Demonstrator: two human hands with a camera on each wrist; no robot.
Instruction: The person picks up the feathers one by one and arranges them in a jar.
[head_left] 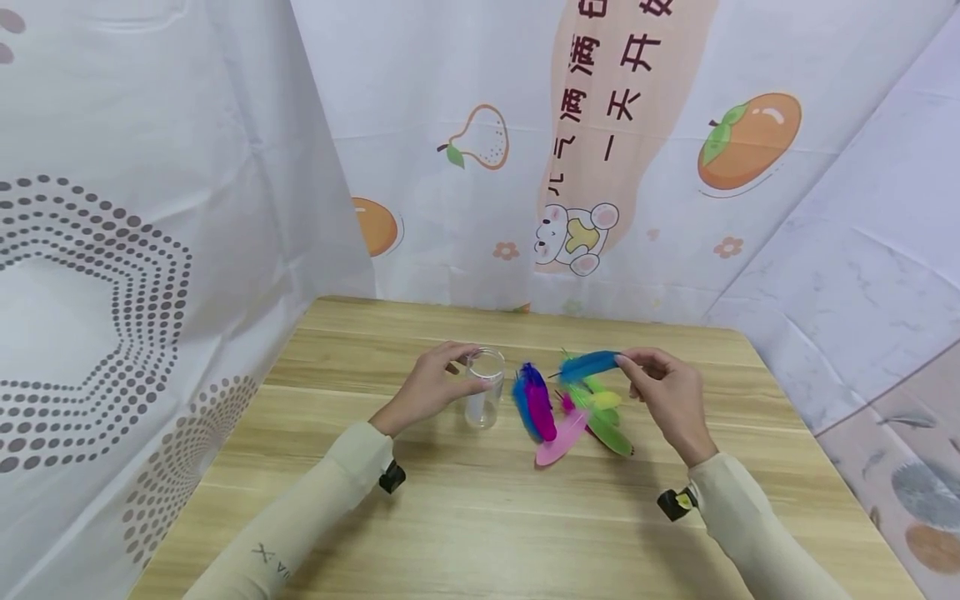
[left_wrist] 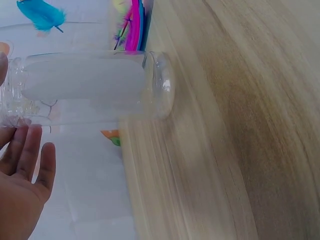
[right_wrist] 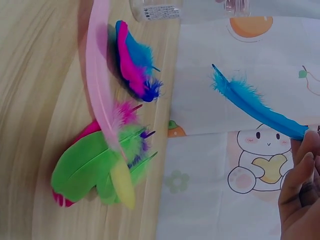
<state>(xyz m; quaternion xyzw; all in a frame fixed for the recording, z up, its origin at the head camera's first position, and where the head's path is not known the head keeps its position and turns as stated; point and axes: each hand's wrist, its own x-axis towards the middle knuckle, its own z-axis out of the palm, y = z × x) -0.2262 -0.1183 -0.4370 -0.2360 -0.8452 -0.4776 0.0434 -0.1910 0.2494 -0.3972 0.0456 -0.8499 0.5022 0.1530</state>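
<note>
My left hand (head_left: pixel 429 387) grips a clear glass jar (head_left: pixel 482 408) near its open mouth, fingers and thumb around the neck; the jar stands upright on the table. In the left wrist view the jar (left_wrist: pixel 90 85) looks see-through, with nothing visible inside. My right hand (head_left: pixel 670 398) pinches a blue feather (head_left: pixel 590 365) by one end, its quill pointing left toward the jar. Below that feather lies a loose pile with green feathers (right_wrist: pixel 82 172), a yellow feather (right_wrist: pixel 122 182) and a pink feather (right_wrist: pixel 100 70). Closer to the jar is a smaller bunch of magenta and blue feathers (head_left: pixel 536 404).
The wooden table (head_left: pixel 480 517) ends at a printed white curtain (head_left: pixel 420 275) behind the feathers. More curtain (head_left: pixel 247 167) hangs along the left side. Each wrist carries a small black camera, such as the left one (head_left: pixel 392 477).
</note>
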